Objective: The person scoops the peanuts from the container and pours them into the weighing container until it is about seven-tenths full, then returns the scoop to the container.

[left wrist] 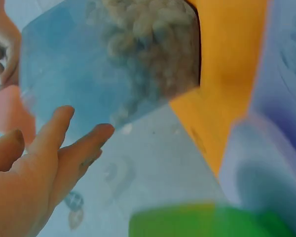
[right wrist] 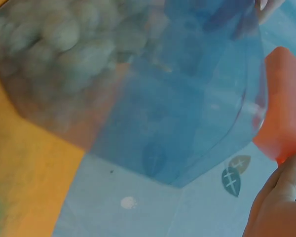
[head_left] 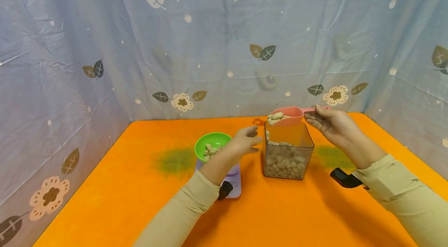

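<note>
My right hand pinches the handle of a pink scoop, which carries several unshelled peanuts over the top of a clear square container. More peanuts fill the lower part of that container. In the right wrist view the scoop hangs beyond the container's rim. My left hand is held in the air just left of the container, fingers spread and holding nothing; the left wrist view shows its extended fingers. Below the left forearm, a green bowl with some peanuts sits on a purple kitchen scale, partly hidden.
An orange cloth covers the table. A patterned blue curtain encloses the back and both sides. Black devices are strapped at both wrists, the right one hanging beneath the sleeve.
</note>
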